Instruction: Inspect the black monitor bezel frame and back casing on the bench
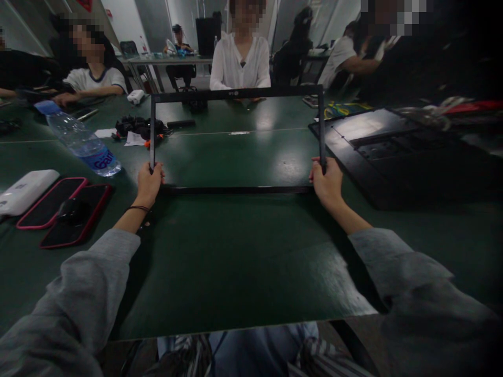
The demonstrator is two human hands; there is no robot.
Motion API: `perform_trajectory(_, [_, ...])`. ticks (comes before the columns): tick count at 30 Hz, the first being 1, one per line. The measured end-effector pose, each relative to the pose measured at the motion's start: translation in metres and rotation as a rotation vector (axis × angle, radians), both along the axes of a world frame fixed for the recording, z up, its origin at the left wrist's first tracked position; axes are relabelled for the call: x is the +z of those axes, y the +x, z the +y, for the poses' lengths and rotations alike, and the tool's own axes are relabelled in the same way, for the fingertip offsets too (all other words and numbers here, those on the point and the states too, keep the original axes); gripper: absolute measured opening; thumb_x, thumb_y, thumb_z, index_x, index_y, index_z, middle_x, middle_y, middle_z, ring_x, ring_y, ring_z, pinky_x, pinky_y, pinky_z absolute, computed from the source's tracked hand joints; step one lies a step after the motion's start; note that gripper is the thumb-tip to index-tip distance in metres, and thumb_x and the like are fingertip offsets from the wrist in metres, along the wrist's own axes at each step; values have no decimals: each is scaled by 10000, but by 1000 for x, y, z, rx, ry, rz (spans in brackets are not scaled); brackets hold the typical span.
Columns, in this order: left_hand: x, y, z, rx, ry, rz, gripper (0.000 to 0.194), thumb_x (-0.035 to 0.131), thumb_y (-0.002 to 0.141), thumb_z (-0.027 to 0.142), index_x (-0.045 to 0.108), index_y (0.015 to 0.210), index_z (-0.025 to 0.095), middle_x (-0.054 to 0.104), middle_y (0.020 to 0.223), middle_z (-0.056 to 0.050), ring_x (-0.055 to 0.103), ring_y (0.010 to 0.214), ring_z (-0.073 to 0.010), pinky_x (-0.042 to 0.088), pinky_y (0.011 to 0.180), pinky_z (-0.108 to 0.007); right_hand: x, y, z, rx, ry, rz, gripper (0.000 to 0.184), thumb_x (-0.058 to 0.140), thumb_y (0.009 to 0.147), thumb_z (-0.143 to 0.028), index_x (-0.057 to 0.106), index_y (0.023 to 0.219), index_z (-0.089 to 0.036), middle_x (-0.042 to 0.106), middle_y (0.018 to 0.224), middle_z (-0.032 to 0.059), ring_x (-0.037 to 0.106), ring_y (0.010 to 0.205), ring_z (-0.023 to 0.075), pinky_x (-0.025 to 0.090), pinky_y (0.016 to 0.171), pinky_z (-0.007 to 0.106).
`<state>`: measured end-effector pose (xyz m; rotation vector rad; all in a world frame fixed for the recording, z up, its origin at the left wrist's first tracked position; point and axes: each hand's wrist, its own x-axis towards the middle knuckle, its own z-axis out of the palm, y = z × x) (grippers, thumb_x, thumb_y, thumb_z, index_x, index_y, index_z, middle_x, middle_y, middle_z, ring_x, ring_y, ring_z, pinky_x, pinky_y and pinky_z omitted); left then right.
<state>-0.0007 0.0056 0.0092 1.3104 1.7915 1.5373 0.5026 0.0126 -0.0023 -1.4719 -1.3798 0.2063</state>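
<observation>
A thin black rectangular frame (pixel 236 190), like a screen bezel with a small light mark on its top bar, stands roughly upright over the green table (pixel 243 262). The table and a person across it show through its open middle. My left hand (pixel 149 182) is closed around the lower part of its left side. On the opposite side, my right hand (pixel 327 180) grips the lower right bar at about the same height. The bottom bar is near or on the tabletop; I cannot tell which.
A water bottle (pixel 82 141) lies tilted at left, near two red-edged phones (pixel 90 220) and a white device (pixel 29 191). Dark small items (pixel 137 125) sit behind the frame's left side. A large black panel (pixel 377 152) lies at right. Several people sit around.
</observation>
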Motion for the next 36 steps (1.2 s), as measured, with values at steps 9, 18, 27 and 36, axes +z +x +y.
perform_trajectory(9, [5,5,-3,8,-19,-9,61,547,886,242,555,909,185,546,664,40,499,470,-81,359,461,-214,-1,2,1,16,-32,38,259,548,916,-469,588,1043,-246,571,663,23,584,587,204,496,580,381])
perform_trajectory(18, [-2,-2,0,-6,-7,5,79,551,880,252,572,918,186,553,668,42,506,471,-86,369,467,-223,1,-1,-1,17,-54,61,239,562,908,-463,589,1012,-249,568,654,11,575,565,187,507,561,364])
perform_trajectory(27, [-6,-5,4,-9,6,29,85,550,881,264,574,914,188,551,666,40,509,472,-95,376,487,-240,2,-2,-1,22,-64,81,199,578,898,-425,587,991,-249,559,629,1,560,528,178,488,537,356])
perform_trajectory(36, [-5,-5,3,0,-19,29,93,556,875,280,572,907,194,562,679,36,513,487,-95,388,495,-231,6,-5,-5,39,-81,101,189,579,900,-421,576,981,-250,551,633,-3,559,535,169,486,535,343])
